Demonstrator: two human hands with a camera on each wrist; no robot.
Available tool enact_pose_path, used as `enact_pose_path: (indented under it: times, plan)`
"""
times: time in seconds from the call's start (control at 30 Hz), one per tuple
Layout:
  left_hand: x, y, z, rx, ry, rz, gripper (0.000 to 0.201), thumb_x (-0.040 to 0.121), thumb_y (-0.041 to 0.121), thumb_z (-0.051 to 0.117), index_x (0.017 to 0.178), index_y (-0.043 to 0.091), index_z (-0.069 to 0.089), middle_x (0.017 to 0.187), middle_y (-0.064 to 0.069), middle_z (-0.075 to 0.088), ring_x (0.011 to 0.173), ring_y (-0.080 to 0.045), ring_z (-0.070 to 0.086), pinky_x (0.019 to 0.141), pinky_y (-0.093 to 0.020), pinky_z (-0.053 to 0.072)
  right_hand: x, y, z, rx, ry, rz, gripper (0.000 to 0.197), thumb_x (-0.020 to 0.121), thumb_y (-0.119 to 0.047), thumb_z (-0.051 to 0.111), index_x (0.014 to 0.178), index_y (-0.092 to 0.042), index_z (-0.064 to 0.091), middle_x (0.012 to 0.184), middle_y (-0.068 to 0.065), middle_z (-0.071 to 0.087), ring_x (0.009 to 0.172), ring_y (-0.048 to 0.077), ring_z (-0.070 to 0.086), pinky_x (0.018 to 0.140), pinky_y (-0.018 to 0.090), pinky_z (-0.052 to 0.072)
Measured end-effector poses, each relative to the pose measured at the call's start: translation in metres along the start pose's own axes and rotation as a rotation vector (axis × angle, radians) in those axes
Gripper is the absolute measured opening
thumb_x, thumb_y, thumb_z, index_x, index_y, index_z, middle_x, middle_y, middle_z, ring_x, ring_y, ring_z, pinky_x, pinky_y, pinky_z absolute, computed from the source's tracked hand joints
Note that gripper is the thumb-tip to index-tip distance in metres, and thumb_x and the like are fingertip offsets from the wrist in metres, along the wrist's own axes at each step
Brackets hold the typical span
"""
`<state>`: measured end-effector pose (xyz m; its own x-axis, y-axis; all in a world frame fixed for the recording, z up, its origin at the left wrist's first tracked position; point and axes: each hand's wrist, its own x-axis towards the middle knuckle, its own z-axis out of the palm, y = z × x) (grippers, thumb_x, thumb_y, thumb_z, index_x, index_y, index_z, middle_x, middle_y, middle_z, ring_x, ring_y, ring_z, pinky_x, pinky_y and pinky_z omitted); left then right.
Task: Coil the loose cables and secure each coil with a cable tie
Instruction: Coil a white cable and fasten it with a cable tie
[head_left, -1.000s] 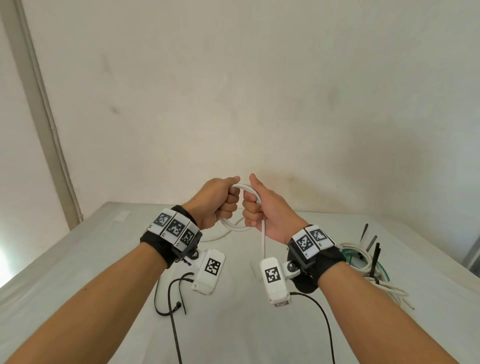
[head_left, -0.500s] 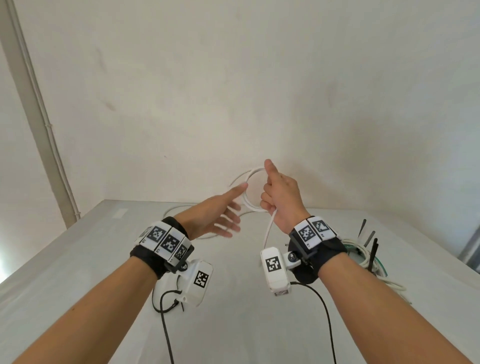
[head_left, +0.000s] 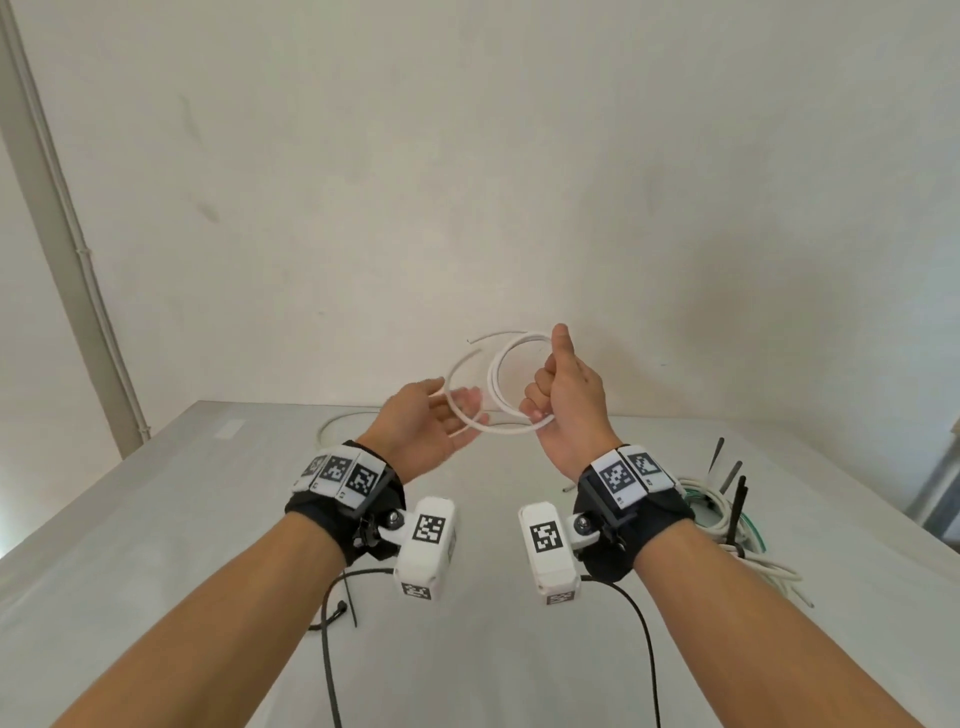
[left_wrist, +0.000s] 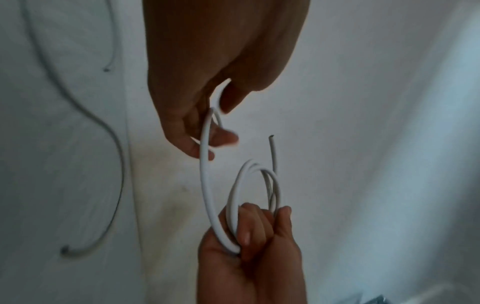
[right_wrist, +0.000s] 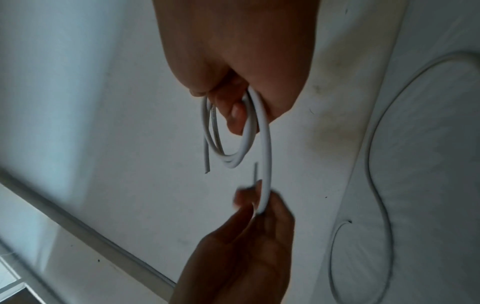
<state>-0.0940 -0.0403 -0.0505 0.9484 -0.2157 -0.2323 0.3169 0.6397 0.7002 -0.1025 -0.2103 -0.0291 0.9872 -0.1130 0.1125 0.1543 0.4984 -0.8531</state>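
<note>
A white cable is wound into a small coil held in the air above the grey table. My right hand grips the coil's turns in curled fingers, thumb pointing up. My left hand is just left of it, and its blurred fingers and thumb pinch the wider outer loop. In the left wrist view that loop runs from my left hand to my right hand, with one cut end sticking free. In the right wrist view the coil hangs from my right hand toward my left hand.
Another loose white cable lies at the table's far side, near the wall. A heap of white and green cables sits at the right with black cable ties standing in it. A black cable tie lies under my left wrist.
My left hand let go of the coil, opened, and now pinches the outer loop. My right hand has lifted the coil higher, and the coil has widened.
</note>
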Motion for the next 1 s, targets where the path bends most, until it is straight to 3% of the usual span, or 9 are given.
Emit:
enact_pose_path:
  times: [0.07, 0.17, 0.3, 0.47, 0.53, 0.7, 0.8, 0.9, 1.0]
  plan:
    - [0.0, 0.008, 0.002, 0.141, 0.031, 0.073, 0.025, 0.107, 0.007, 0.044, 0.121, -0.004, 0.061, 0.071, -0.004, 0.059, 0.058, -0.014, 0.057, 0.063, -0.03, 0.059, -0.001, -0.001, -0.004, 0.028, -0.045, 0.051, 0.051, 0.104, -0.048, 0.055, 0.065, -0.022, 0.033, 0.054, -0.005, 0.016, 0.044, 0.013, 0.016, 0.044, 0.026, 0.022]
    - [0.0, 0.019, 0.002, 0.299, -0.008, 0.108, 0.022, 0.105, 0.007, 0.05, 0.11, -0.003, 0.069, 0.071, -0.003, 0.057, 0.057, -0.014, 0.055, 0.06, -0.026, 0.056, -0.005, -0.002, -0.006, -0.008, -0.147, 0.135, 0.052, 0.103, -0.049, 0.055, 0.064, -0.023, 0.033, 0.054, -0.005, 0.015, 0.046, 0.013, 0.015, 0.046, 0.026, 0.021]
    - [-0.002, 0.032, 0.001, 0.319, -0.032, 0.111, 0.026, 0.102, 0.008, 0.052, 0.103, -0.003, 0.075, 0.089, -0.012, 0.071, 0.073, -0.02, 0.066, 0.066, -0.028, 0.062, -0.011, -0.005, -0.005, -0.145, -0.244, 0.156, 0.05, 0.105, -0.047, 0.053, 0.066, -0.023, 0.033, 0.056, -0.005, 0.017, 0.051, 0.016, 0.016, 0.049, 0.026, 0.03]
    - [-0.014, 0.038, 0.007, 0.443, -0.104, 0.099, 0.028, 0.101, 0.011, 0.056, 0.12, -0.004, 0.071, 0.116, -0.021, 0.074, 0.109, -0.035, 0.072, 0.089, -0.035, 0.06, -0.008, -0.003, -0.01, -0.288, -0.315, 0.192, 0.047, 0.103, -0.051, 0.053, 0.07, -0.023, 0.036, 0.061, -0.003, 0.019, 0.056, 0.018, 0.018, 0.06, 0.03, 0.04]
    - [-0.019, 0.039, 0.01, 0.529, -0.134, 0.078, 0.028, 0.102, 0.013, 0.055, 0.12, -0.001, 0.071, 0.116, -0.023, 0.074, 0.111, -0.035, 0.072, 0.088, -0.035, 0.059, -0.008, -0.002, -0.011, -0.339, -0.327, 0.199, 0.046, 0.103, -0.052, 0.054, 0.071, -0.022, 0.037, 0.063, -0.003, 0.02, 0.055, 0.018, 0.02, 0.059, 0.029, 0.043]
    - [-0.022, 0.038, 0.015, 0.84, -0.125, 0.063, 0.028, 0.104, 0.024, 0.053, 0.113, 0.014, 0.077, 0.101, -0.011, 0.076, 0.08, -0.015, 0.074, 0.079, -0.037, 0.048, -0.009, 0.0, -0.01, -0.425, -0.323, 0.178, 0.044, 0.103, -0.051, 0.054, 0.073, -0.02, 0.042, 0.059, -0.004, 0.027, 0.051, 0.015, 0.026, 0.056, 0.028, 0.044]
    - [-0.021, 0.038, 0.014, 0.982, -0.132, 0.065, 0.029, 0.104, 0.033, 0.051, 0.105, 0.025, 0.079, 0.098, -0.006, 0.076, 0.069, -0.007, 0.067, 0.071, -0.039, 0.033, -0.011, 0.0, -0.011, -0.468, -0.327, 0.17, 0.045, 0.103, -0.051, 0.055, 0.072, -0.02, 0.042, 0.058, -0.005, 0.027, 0.05, 0.015, 0.026, 0.057, 0.029, 0.045]
    - [-0.02, 0.034, 0.013, 0.847, -0.15, 0.044, 0.03, 0.105, 0.025, 0.05, 0.108, 0.014, 0.079, 0.091, -0.01, 0.071, 0.078, -0.018, 0.071, 0.081, -0.042, 0.046, -0.013, 0.001, -0.011, -0.512, -0.347, 0.161, 0.045, 0.103, -0.052, 0.054, 0.073, -0.018, 0.046, 0.059, -0.005, 0.026, 0.05, 0.015, 0.025, 0.056, 0.029, 0.045]
    - [-0.02, 0.026, 0.015, 0.743, -0.146, 0.033, 0.036, 0.105, 0.013, 0.043, 0.118, -0.005, 0.071, 0.075, -0.01, 0.058, 0.065, -0.022, 0.057, 0.084, -0.044, 0.059, -0.015, 0.005, -0.01, -0.534, -0.364, 0.144, 0.039, 0.105, -0.049, 0.051, 0.097, -0.016, 0.069, 0.062, -0.003, 0.024, 0.05, 0.014, 0.025, 0.054, 0.028, 0.044]
